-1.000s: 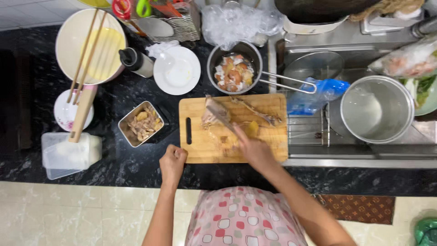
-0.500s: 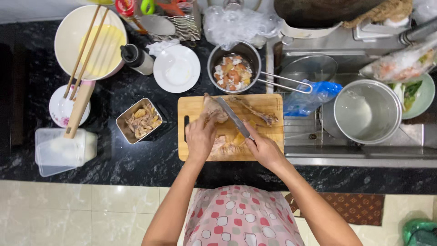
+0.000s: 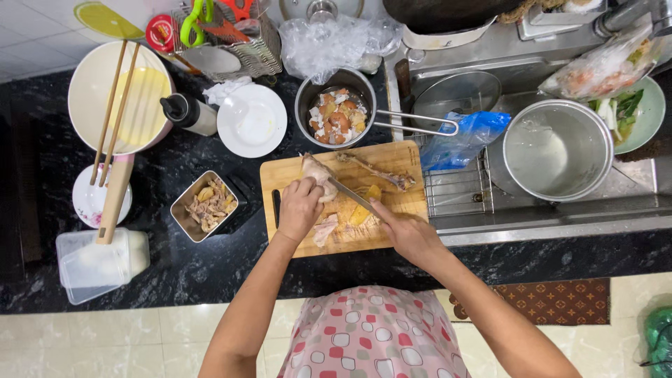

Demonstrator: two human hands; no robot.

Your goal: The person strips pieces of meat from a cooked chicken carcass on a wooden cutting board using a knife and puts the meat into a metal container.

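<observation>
On the wooden cutting board (image 3: 392, 157) lies a cooked chicken piece (image 3: 316, 172) with a bare leg bone (image 3: 374, 171) beside it. My left hand (image 3: 299, 208) presses down on the chicken near the board's left side. My right hand (image 3: 402, 227) grips a knife (image 3: 350, 195) whose blade points up-left across the meat toward my left fingers. Loose scraps of skin and meat (image 3: 324, 229) lie on the board below my left hand.
A square metal tin of meat pieces (image 3: 204, 205) sits left of the board. Behind are a small pot of scraps (image 3: 337, 115), a white plate (image 3: 252, 120), a large bowl with chopsticks (image 3: 119, 94) and a dark bottle (image 3: 186, 112). The sink rack holds a steel pot (image 3: 556, 150).
My left hand came up from the counter edge onto the chicken. The knife shifted from the board's upper part down across the meat.
</observation>
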